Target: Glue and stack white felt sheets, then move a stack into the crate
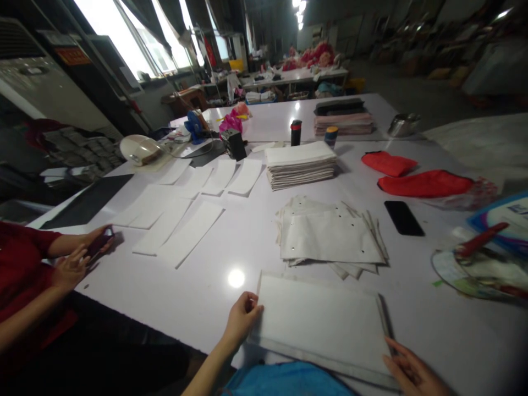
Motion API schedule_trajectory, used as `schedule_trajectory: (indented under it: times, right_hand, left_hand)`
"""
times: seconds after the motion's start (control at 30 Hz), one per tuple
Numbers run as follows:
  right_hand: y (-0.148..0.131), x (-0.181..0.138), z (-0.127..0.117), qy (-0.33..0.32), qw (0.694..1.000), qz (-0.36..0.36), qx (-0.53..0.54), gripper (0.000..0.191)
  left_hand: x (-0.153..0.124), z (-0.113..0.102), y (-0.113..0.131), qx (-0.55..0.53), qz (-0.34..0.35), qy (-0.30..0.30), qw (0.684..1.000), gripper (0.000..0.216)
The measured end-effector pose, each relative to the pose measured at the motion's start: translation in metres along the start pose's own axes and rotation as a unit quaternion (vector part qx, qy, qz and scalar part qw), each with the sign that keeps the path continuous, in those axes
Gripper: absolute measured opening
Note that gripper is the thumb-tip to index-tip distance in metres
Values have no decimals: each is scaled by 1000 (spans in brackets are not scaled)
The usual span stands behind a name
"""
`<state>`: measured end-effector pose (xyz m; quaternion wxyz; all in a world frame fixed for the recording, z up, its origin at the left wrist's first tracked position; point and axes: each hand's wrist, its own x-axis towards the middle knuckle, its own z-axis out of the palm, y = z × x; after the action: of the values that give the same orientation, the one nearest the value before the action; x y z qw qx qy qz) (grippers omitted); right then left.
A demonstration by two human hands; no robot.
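A white rectangular sheet (317,319) lies at the table's near edge, on what looks like a thin layered stack. My left hand (243,318) is closed, pinching the sheet's left edge between thumb and fingers. At the lower right corner, my right hand (410,367) is closed on the right edge, its fingers bent. A dark slim strip (386,319) runs along that edge to my right fingers; whether it is a tool or the stack's side I cannot tell. Just beyond lies an uneven pile of off-white pieces with small holes (330,236).
A neat stack of folded white pieces (301,165), a black phone (403,218) and red cloth pouches (427,184) lie farther off. Loose white sheets (193,234) spread left. A person in a red sleeve (25,258) holds a phone there. Scissors with red handles (480,242) lie right.
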<state>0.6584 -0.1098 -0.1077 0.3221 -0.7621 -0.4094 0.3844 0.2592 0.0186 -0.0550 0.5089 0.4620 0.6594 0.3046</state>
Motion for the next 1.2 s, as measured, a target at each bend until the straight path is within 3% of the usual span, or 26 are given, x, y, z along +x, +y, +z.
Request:
schedule_trajectory:
  times: [0.1,0.2,0.27,0.4,0.47,0.53,0.73,0.83,0.9,0.97,1.07,1.2]
  right_hand:
    - [1,-3,2,-2,1000,7,28,68]
    - [0,-5,4,7,999,-2,40,65]
    - [-1,-6,5,9,999,1,42,66]
    - [-2,-6,7,7,999,1,36,68]
    - [2,-4,7,3,999,0,34,68]
    - [8,-2,8,-6,1000,1,29,67]
    - [16,0,1,-27,998,-29,-47,62]
    - [-6,1,-6,27,976,-141,-163,49]
    - [-32,3,-5,86,935,-241,-246,45]
    - [-62,7,8,119,889,-325,-299,43]
    - [-103,14,50,92,839,-415,-339,43]
    - [-117,26,100,30,790,-473,-389,60]
  left_hand:
    - [-3,-3,2,131,56,5,990,28]
    - [-7,0,8,260,185,32,947,29]
    - [-10,9,16,320,281,25,905,29]
    - [-13,37,32,432,426,-64,792,40]
    - [-10,50,37,477,468,-106,737,54]
    - [-6,59,37,503,478,-133,707,64]
    - [6,65,24,517,434,-187,713,72]
    - [7,65,23,513,418,-201,723,72]
    - [7,65,24,510,411,-208,727,72]
    - [8,65,25,508,406,-213,729,73]
    - [7,66,26,503,407,-212,732,73]
    - [6,64,26,483,411,-209,744,72]
